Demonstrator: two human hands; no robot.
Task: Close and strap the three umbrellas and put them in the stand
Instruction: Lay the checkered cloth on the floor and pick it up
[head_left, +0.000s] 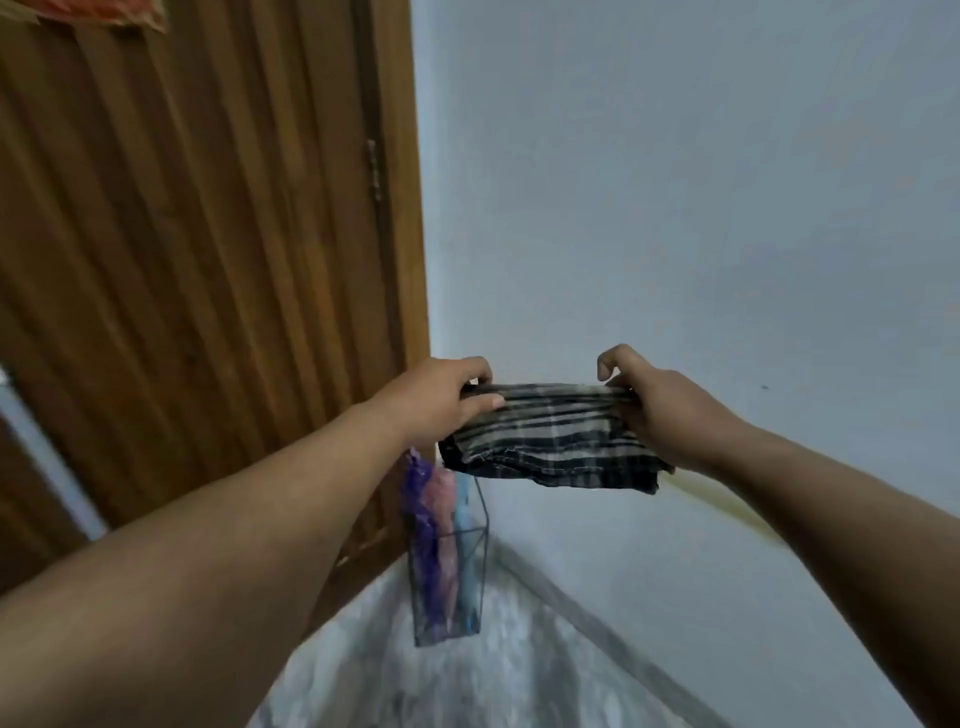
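The left hand (441, 397) is gripping one end of a plaid umbrella (556, 434), its fingers curled over the top and the thumb pressing along the near side. The right hand (660, 402) is pinching the opposite end, most fingers clamped on the bunched fabric while the index finger is lifting free above it. The umbrella is lying roughly level between the two hands, collapsed into a short bundle, with its loose lower edge sagging toward 6 o'clock. Whether a strap is fastened around it cannot be told.

At 7 o'clock from the bundle, a wire stand (449, 587) is sitting on the floor (467, 686) in the corner. A purple umbrella (423, 525), a pink umbrella (445, 519) and a blue umbrella (464, 525) are standing upright inside it, packed side by side, their tops hiding just under the left hand. The stand's right-hand rim is rising beside the blue one, and a little room is showing inside the frame on that side.

At 9 o'clock a ribbed wooden door (182, 260) is filling the view, its frame edge meeting a pale wall (675, 182) that is spreading from 12 to 3 o'clock. A skirting edge is running along the wall's foot toward 5 o'clock, and the mottled floor is lying open in front of the stand.
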